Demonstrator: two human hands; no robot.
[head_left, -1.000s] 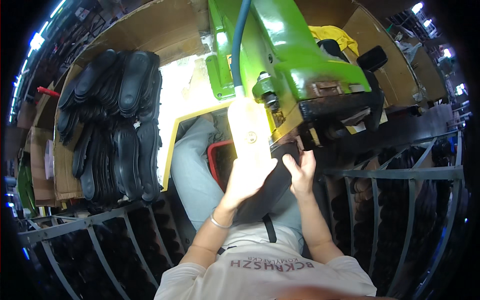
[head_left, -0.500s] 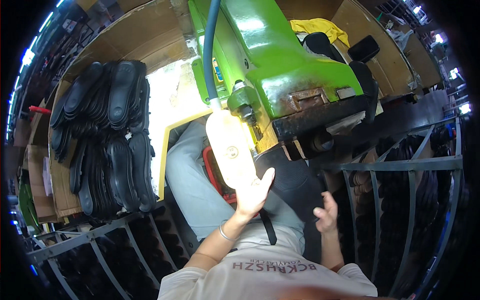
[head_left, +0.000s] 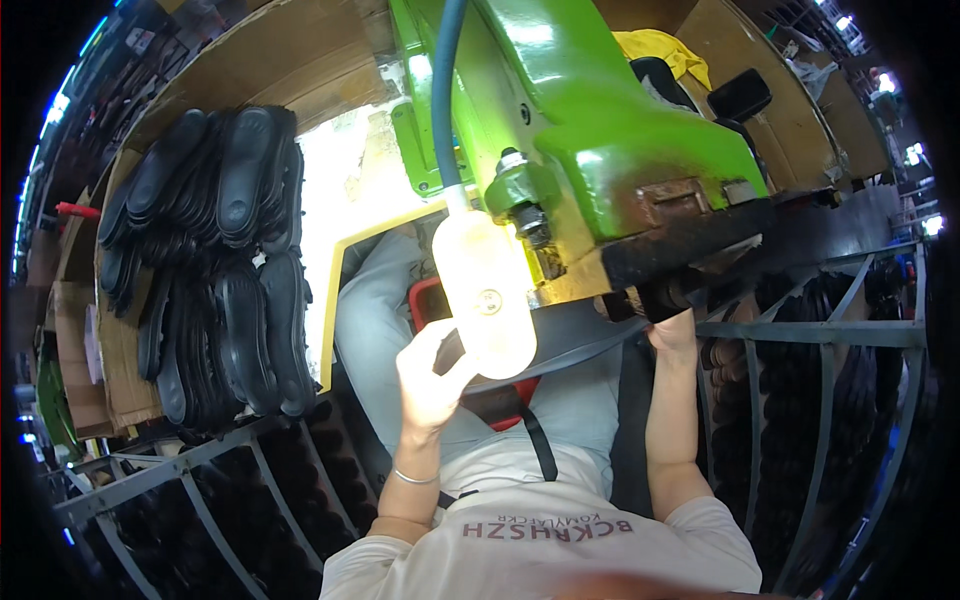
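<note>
A black shoe sole [head_left: 585, 345] lies tilted, nearly edge-on, below the head of a green sewing-type machine [head_left: 600, 130]. My left hand [head_left: 428, 378] is at its left end, fingers bent and closed, with the fingertips and that end of the sole partly behind the glowing oval lamp [head_left: 485, 300]. My right hand [head_left: 673, 338] is closed at the sole's right end. Its fingertips are hidden behind the dark round part [head_left: 665, 298] under the machine head.
Stacks of black soles [head_left: 245, 290] fill the cardboard box [head_left: 130, 390] on the left. Metal racks [head_left: 820, 335] with more soles stand on both sides. A grey-blue hose [head_left: 446, 100] leads to the lamp. Yellow cloth [head_left: 665, 50] lies at the back right.
My right hand has moved up from open and apart to the sole's right end. My left hand has shifted left, and the sole has turned from face-up to nearly edge-on.
</note>
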